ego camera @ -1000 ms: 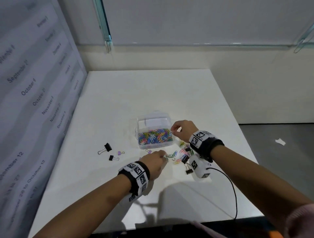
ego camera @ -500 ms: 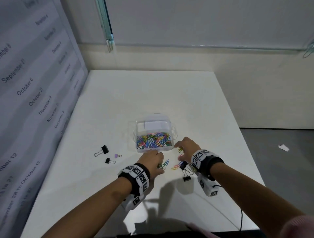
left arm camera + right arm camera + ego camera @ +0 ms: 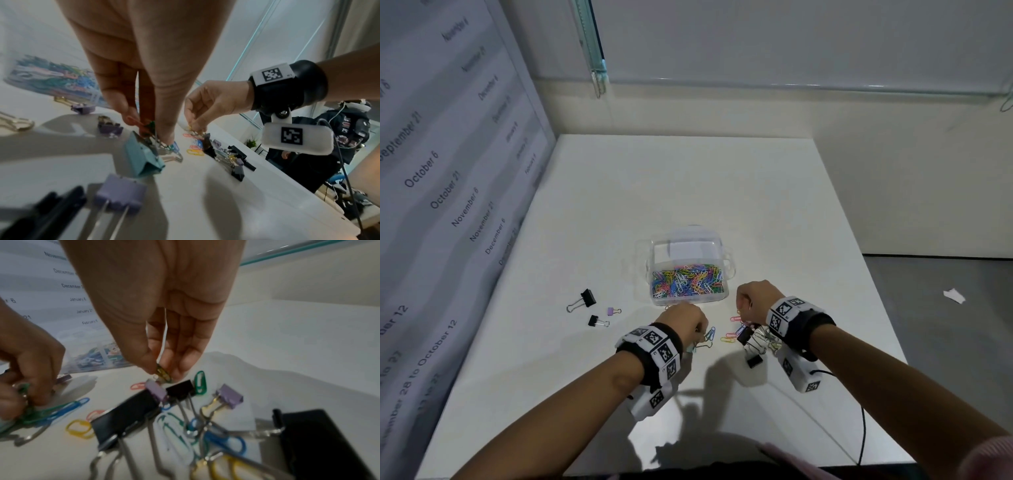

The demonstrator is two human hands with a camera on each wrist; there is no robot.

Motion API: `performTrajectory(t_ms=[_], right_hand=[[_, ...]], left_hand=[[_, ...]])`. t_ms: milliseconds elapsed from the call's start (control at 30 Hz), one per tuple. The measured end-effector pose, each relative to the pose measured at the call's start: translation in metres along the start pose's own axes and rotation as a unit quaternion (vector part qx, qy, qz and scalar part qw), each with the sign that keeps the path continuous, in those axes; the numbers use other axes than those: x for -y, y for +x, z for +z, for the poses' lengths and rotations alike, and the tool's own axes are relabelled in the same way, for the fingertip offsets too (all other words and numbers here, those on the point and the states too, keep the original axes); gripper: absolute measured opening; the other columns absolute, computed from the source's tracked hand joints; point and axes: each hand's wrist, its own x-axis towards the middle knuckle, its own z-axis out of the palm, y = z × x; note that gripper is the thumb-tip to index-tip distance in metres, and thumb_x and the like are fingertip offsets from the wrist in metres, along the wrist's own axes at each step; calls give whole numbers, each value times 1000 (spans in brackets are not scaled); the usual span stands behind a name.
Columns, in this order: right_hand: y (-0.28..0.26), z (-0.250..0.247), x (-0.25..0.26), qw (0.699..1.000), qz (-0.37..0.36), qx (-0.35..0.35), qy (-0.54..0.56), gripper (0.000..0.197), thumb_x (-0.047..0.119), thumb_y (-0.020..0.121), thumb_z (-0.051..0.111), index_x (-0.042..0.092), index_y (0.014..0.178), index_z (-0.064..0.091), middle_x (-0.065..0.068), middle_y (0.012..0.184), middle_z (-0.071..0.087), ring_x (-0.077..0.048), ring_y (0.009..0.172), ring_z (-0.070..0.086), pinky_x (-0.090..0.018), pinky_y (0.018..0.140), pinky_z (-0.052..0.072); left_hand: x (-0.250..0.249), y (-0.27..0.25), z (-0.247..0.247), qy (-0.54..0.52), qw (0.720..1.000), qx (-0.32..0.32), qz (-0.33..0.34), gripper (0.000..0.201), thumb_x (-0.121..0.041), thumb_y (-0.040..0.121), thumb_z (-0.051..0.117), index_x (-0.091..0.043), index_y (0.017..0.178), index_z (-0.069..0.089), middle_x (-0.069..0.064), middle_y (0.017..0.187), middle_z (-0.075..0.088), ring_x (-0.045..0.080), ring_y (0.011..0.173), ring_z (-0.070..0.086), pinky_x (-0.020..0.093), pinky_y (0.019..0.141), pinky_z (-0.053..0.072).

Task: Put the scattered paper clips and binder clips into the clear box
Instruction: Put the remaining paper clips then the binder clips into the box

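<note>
While the clear box [image 3: 688,274] sits just beyond both hands, half full of coloured clips, the left hand [image 3: 685,323] pinches several paper clips [image 3: 148,128] and the right hand [image 3: 756,301] pinches a yellow-green paper clip [image 3: 163,373] above the scattered binder clips [image 3: 180,390] on the white table [image 3: 688,192].

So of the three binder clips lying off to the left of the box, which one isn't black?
The small purple binder clip, nearest the clear box. The large one and the small one beside it are both black.
</note>
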Motion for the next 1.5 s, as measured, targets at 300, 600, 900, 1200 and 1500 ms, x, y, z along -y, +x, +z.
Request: performTrajectory(t_ms=[300, 600, 900, 1200, 1500], right_hand=[[2, -33, 17, 991, -34, -99, 79, 20, 8, 78, 53, 13, 87, 71, -2, 84, 65, -10, 64, 51, -20, 66, 41], [1, -38, 38, 979, -64, -134, 138, 20, 8, 84, 51, 12, 96, 67, 0, 87, 64, -16, 69, 55, -24, 69, 45], [-18, 7, -14, 999, 23, 22, -4, 22, 23, 72, 70, 23, 92, 61, 5, 86, 52, -14, 79, 51, -19, 62, 37], [-23, 18, -21, 995, 38, -53, 70, 16, 14, 79, 59, 12, 87, 72, -5, 94, 73, -12, 74, 52, -19, 68, 39], [-39, 8, -62, 983, 112, -91, 116, 9, 14, 83, 58, 22, 80, 61, 1, 79, 61, -15, 75, 55, -15, 54, 36]], left_hand=[[3, -11, -37, -110, 985, -133, -5, 13, -17, 96, 44, -9, 94, 54, 13, 96, 64, 21, 80, 52, 25, 69, 38], [18, 5, -70, -152, 959, -233, -48, 21, -17, 97, 44, -6, 108, 58, 16, 105, 66, 31, 95, 60, 33, 80, 45], [15, 11, -48, -108, 971, -213, -28, 29, -13, 92, 48, -13, 121, 51, 11, 122, 47, 24, 111, 51, 34, 98, 44], [-18, 22, 5, 5, 998, -26, 51, 49, -22, 81, 66, -13, 127, 49, 8, 128, 44, 24, 119, 46, 35, 102, 40], [-27, 38, 24, 41, 995, -32, 86, 68, -30, 77, 72, -8, 133, 42, 12, 130, 40, 25, 122, 39, 34, 106, 37]])
